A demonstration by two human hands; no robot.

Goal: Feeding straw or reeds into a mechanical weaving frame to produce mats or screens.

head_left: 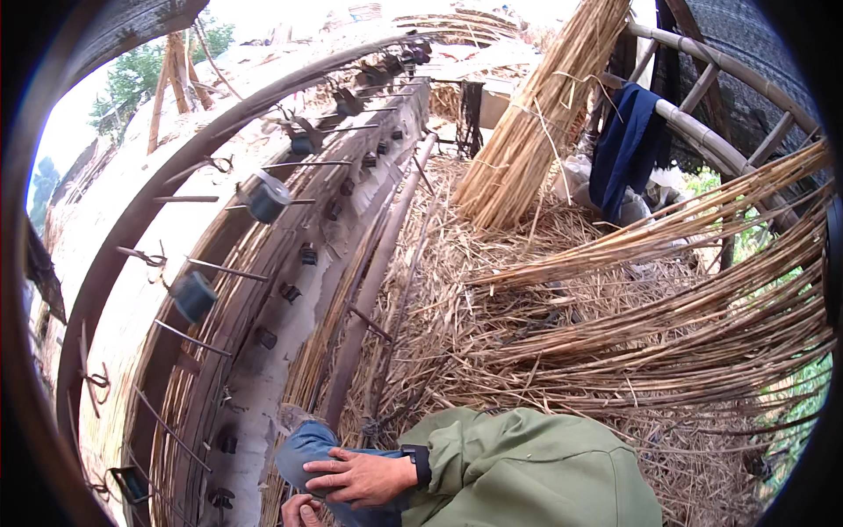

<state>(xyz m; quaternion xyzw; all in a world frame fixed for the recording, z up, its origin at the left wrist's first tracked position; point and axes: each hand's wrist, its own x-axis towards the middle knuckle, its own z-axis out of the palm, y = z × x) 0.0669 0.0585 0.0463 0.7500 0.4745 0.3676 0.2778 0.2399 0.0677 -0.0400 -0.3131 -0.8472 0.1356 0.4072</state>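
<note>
Two hands rest idle: our right hand [360,479] lies flat, fingers apart, on the blue knee [303,448]; left hand [301,511] below, fingers unreadable. Straw [562,334] lies beyond the fingers; next we must reach for it.

Right hand [358,477] flat, fingers spread

A tall bundle of straw [540,114] stands upright against a bamboo railing [702,132], and a dark blue cloth [625,149] hangs over that railing just beside it. Loose straw [527,325] covers the ground, with long reed stalks [702,290] lying across it at the right. At the left is a long wooden frame [219,176] with metal rods and small dark spools [266,198] in a row
</note>
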